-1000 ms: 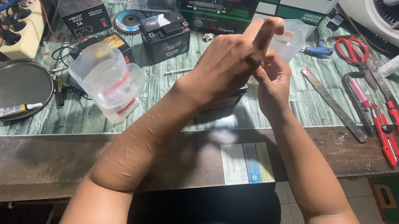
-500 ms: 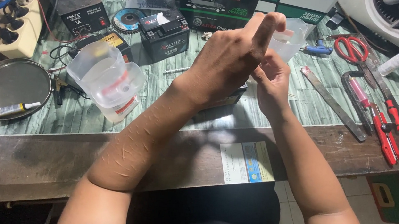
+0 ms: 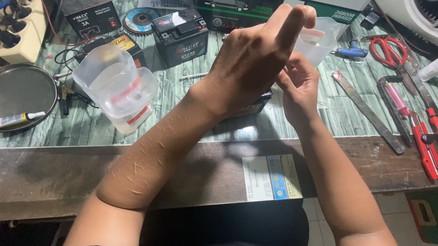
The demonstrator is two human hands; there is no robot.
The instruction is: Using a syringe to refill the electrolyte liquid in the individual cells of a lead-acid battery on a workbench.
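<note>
Two hands raised over bench, head view. Left hand (image 3: pixel 254 62) in front, fingers extended, loose. Right hand (image 3: pixel 298 88) curled around base of clear plastic cup (image 3: pixel 318 41), held above black battery (image 3: pixel 255 108). Risk: cup tilts, contents spill onto battery.

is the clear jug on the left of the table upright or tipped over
Tipped. The clear jug leans on its side, its open mouth facing up and left, resting against a small bottle on the table.

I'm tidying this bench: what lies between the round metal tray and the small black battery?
In the head view, clear plastic measuring jugs lie between the metal tray and the black battery, with tangled wires beside them.
</note>
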